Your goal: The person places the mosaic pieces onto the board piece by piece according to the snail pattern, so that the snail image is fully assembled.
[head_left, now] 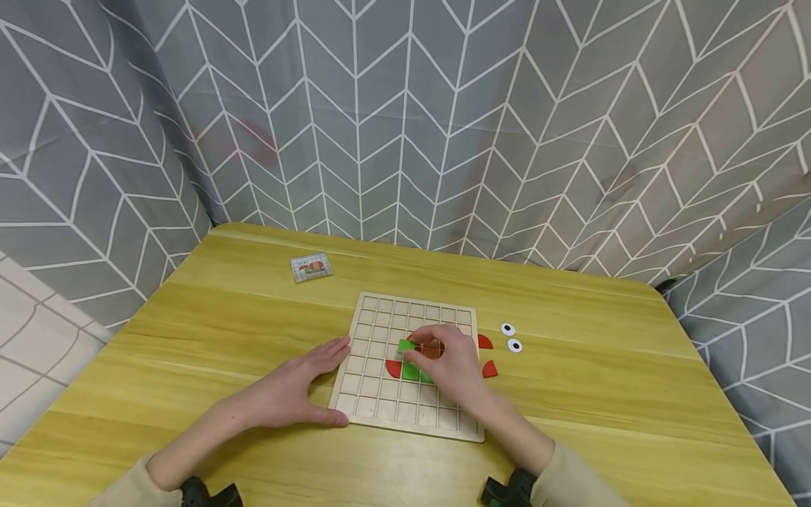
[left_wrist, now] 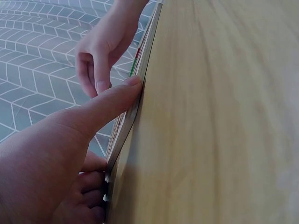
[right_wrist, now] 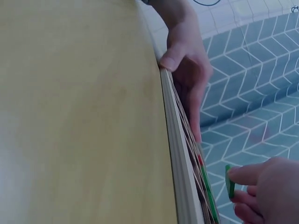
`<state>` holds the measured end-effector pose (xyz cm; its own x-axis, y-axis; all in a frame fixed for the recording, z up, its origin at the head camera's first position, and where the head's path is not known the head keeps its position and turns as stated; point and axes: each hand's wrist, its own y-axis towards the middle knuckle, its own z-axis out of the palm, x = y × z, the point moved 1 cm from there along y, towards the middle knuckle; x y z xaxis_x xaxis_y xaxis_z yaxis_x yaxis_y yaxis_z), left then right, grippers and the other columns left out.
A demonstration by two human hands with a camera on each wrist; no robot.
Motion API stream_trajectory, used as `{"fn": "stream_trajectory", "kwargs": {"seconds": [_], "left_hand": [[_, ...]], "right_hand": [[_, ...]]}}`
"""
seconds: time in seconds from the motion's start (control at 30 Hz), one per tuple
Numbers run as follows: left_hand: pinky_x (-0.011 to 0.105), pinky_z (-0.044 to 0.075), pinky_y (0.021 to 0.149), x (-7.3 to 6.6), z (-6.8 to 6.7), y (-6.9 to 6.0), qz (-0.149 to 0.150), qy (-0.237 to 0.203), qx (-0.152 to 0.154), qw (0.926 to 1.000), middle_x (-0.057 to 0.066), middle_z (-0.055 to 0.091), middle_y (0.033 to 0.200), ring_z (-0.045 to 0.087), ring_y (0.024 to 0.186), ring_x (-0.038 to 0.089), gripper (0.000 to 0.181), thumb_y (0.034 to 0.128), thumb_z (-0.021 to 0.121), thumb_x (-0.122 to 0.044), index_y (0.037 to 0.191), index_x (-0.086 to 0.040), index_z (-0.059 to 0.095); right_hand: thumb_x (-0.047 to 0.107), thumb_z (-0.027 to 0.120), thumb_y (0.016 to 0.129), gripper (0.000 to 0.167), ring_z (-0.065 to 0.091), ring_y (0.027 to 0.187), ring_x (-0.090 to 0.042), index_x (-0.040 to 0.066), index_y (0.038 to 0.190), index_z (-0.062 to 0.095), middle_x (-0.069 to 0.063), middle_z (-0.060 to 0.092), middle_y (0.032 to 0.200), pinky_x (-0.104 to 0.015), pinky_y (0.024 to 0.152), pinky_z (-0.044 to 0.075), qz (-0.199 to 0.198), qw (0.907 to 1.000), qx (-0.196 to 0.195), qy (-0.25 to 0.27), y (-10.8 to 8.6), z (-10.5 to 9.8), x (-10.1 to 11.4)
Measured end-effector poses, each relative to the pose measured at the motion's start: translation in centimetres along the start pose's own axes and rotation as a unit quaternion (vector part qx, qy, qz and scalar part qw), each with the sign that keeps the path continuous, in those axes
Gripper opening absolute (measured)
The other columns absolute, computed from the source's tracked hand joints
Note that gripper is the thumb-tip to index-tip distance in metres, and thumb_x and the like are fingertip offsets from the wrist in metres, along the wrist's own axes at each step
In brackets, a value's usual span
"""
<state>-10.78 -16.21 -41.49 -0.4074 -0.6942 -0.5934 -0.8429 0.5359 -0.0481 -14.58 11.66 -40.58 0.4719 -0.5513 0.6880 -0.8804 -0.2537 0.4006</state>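
Observation:
A pale wooden grid board (head_left: 367, 407) lies on the table. My left hand (head_left: 294, 391) rests against its near left corner, thumb on the near edge and fingers along the left side. Over the middle of the board, my right hand (head_left: 455, 366) pinches a green tile (right_wrist: 230, 181) between thumb and fingers; the right wrist view shows the tile held just off the surface. Below the hand sit green tiles (head_left: 410, 372), a red quarter-round tile (head_left: 393, 368) and brown tiles (head_left: 434, 350), partly hidden by my fingers.
Right of the board lie a red rounded tile (head_left: 484, 341), a red wedge-shaped tile (head_left: 490, 369) and two round eye pieces, one an upper eye piece (head_left: 507, 329). A small picture card (head_left: 311, 267) lies toward the back left. A patterned curtain (head_left: 380, 127) hangs behind the table.

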Motion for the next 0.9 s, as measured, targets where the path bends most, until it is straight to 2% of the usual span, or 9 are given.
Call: {"fn": "stream_trajectory", "kwargs": {"seconds": [0.1, 0.27, 0.5, 0.9], "left_hand": [[0.063, 0.029, 0.114, 0.0, 0.0, 0.0, -0.001, -0.001, 0.0, 1.0, 0.006, 0.022, 0.166, 0.023, 0.151, 0.035, 0.11, 0.0754, 0.072, -0.071, 0.156, -0.007, 0.033], [0.062, 0.029, 0.114, 0.0, -0.1, 0.0, -0.001, 0.001, 0.001, 1.0, 0.006, 0.022, 0.166, 0.024, 0.151, 0.035, 0.11, 0.0757, 0.072, -0.071, 0.156, -0.007, 0.033], [0.058, 0.03, 0.116, 0.0, -0.2, 0.1, 0.002, 0.001, 0.001, 1.0, 0.008, 0.023, 0.166, 0.024, 0.151, 0.035, 0.11, 0.0755, 0.072, -0.07, 0.155, -0.005, 0.034], [0.057, 0.03, 0.116, 0.0, -0.1, 0.2, 0.006, 0.0, -0.002, 1.0, 0.007, 0.023, 0.166, 0.024, 0.151, 0.034, 0.11, 0.0752, 0.072, -0.071, 0.155, -0.005, 0.034]], "right_hand": [[0.015, 0.089, 0.074, 0.023, 0.065, 0.078, -0.014, 0.012, 0.094, 0.076, 0.002, 0.072, 0.085, -0.026, 0.07, 0.052, -0.022, 0.9996, -0.002, -0.016, 0.0, 0.7, 0.2], [0.018, 0.088, 0.076, 0.021, 0.055, 0.073, -0.013, 0.011, 0.093, 0.077, 0.002, 0.071, 0.08, -0.024, 0.066, 0.043, -0.058, 0.9965, -0.002, -0.06, 0.0, 1.6, 0.2], [0.016, 0.088, 0.076, 0.021, 0.055, 0.072, -0.013, 0.009, 0.092, 0.077, 0.001, 0.071, 0.08, -0.025, 0.065, 0.043, -0.096, 0.9923, -0.008, -0.078, 0.0, 2.1, 0.1], [0.014, 0.085, 0.08, 0.019, 0.059, 0.079, -0.015, 0.009, 0.097, 0.077, 0.0, 0.075, 0.087, -0.027, 0.069, 0.046, -0.107, 0.9913, -0.002, -0.077, -0.2, 2.1, -0.3]]}}
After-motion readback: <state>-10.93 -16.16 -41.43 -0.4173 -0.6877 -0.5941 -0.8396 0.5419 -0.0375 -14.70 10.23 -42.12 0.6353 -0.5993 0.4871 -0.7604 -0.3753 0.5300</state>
